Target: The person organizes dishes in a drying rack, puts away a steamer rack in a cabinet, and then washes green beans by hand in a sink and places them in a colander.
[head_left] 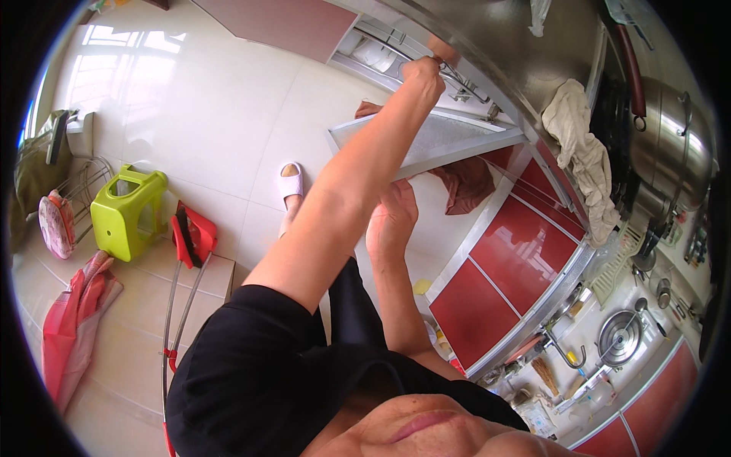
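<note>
My left hand reaches across to the cabinet opening under the counter. Its fingers are closed beside a chrome wire pull-out rack; what they grip, if anything, is hidden. Below it lies a flat grey metal-framed tray, slanting out from the cabinet. My right hand is at the tray's near edge, its fingers curled up under the rim and partly hidden. Crumpled brown cloth shows beneath the tray, and a small reddish-brown piece shows past its far edge.
Red-fronted cabinets and a counter with a cream cloth, a steel pot and a sink strainer run along the right. On the left stand a green stool, a red dustpan and a pink folded umbrella.
</note>
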Demonstrator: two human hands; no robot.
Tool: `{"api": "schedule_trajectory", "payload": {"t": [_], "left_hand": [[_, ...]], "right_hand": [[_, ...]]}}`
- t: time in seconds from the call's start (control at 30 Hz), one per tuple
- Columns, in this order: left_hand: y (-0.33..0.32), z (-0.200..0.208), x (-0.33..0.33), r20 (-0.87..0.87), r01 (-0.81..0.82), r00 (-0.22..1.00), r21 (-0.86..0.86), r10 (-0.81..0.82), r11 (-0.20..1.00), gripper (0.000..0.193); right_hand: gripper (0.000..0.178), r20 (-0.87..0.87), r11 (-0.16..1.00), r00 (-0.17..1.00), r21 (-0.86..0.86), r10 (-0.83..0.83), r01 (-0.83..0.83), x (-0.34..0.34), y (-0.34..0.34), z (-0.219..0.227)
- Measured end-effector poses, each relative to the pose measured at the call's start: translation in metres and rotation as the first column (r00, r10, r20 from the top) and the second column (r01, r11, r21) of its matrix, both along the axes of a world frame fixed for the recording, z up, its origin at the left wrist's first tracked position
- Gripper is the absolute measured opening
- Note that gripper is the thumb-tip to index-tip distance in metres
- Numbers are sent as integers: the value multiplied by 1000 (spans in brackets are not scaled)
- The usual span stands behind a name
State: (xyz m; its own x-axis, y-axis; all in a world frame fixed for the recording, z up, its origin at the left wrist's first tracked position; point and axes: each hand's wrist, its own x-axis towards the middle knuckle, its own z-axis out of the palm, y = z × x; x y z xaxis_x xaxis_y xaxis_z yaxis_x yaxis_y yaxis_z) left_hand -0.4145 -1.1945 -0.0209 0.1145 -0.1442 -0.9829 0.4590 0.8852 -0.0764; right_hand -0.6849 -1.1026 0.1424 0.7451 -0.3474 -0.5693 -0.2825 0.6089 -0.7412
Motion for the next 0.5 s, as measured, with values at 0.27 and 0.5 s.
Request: {"api": "schedule_trajectory", "payload": {"t": [0.27, 0.5], "left_hand": [[28, 15, -16, 587, 187, 784, 89, -203, 978, 18], [192, 57, -64, 508, 350, 649, 461, -566, 815, 29]], "right_hand": [[21, -48, 1000, 999, -8, 6, -6, 2, 1, 2], [15, -42, 991, 991, 52, -125, 127, 43, 21, -12]]}}
